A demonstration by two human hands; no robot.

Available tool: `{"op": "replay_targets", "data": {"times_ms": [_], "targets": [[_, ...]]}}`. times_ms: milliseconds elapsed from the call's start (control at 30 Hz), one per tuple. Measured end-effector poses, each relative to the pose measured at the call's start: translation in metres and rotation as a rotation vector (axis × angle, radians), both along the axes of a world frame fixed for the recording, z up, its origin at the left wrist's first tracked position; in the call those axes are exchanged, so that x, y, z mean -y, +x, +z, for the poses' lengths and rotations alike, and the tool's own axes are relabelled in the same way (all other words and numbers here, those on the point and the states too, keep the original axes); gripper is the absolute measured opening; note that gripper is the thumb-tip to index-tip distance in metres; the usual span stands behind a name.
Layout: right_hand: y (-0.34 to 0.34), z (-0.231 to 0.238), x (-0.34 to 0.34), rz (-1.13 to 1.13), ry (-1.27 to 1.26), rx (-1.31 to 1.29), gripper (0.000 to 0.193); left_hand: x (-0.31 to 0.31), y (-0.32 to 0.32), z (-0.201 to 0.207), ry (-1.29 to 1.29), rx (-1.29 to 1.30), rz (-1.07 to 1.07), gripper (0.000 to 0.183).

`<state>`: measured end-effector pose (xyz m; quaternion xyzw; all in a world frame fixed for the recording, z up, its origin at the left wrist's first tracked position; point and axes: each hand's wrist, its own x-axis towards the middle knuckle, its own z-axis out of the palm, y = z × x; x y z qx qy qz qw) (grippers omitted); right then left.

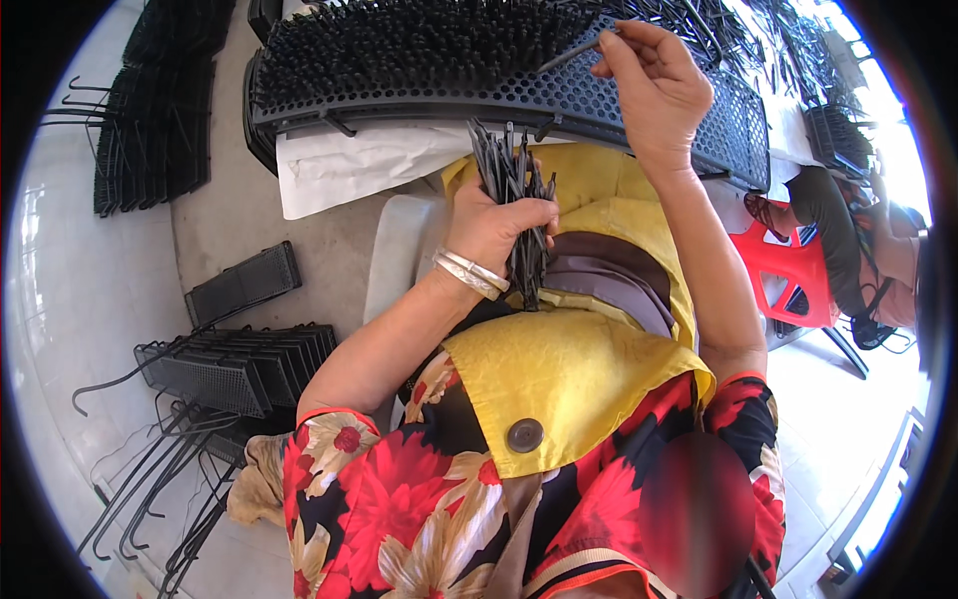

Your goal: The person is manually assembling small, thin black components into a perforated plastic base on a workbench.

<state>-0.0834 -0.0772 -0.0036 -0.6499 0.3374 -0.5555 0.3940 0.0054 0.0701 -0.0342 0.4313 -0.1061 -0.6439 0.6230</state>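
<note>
My left hand, with two bangles at the wrist, is closed around a bundle of thin dark sticks held upright over my lap. At the upper right, my right hand pinches one thin dark stick between thumb and fingers. That stick slants down to the left over a black perforated tray. Many dark sticks stand packed upright in the tray's holes on the left. Holes without sticks show on its right part. Whether the pinched stick's tip touches a hole, I cannot tell.
White paper hangs below the tray. Loose dark sticks lie behind it. Black racks with long hooked rods stand at left; filled racks are farther back. A red stool and another person are at right.
</note>
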Motion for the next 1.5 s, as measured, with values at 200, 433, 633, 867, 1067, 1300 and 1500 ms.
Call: {"op": "replay_targets", "data": {"times_ms": [200,433,633,867,1067,1300,1500], "targets": [[0.014,-0.006,-0.002,-0.044,-0.339,-0.284,0.013,-0.002,0.002,0.002,0.004,0.012,0.002,0.039],[0.026,-0.006,0.005,0.174,-0.627,-0.737,0.004,-0.001,0.002,0.004,-0.013,0.019,-0.003,0.038],[0.014,0.006,-0.023,0.262,-0.053,-0.609,0.017,-0.001,0.004,0.001,-0.032,0.011,0.018,0.036],[-0.009,0.006,-0.041,0.457,0.546,-0.368,0.012,0.001,0.001,0.004,-0.002,0.16,-0.018,0.032],[-0.019,0.015,-0.021,0.162,0.487,-0.004,0.011,0.0,0.0,0.0,0.026,0.175,-0.069,0.037],[-0.004,0.01,0.0,-0.02,0.009,-0.047,0.011,0.001,0.001,-0.001,0.029,0.105,-0.037,0.039],[0.005,-0.003,0.004,-0.072,-0.352,-0.263,0.012,0.0,0.002,0.001,0.035,0.088,-0.033,0.04]]}}
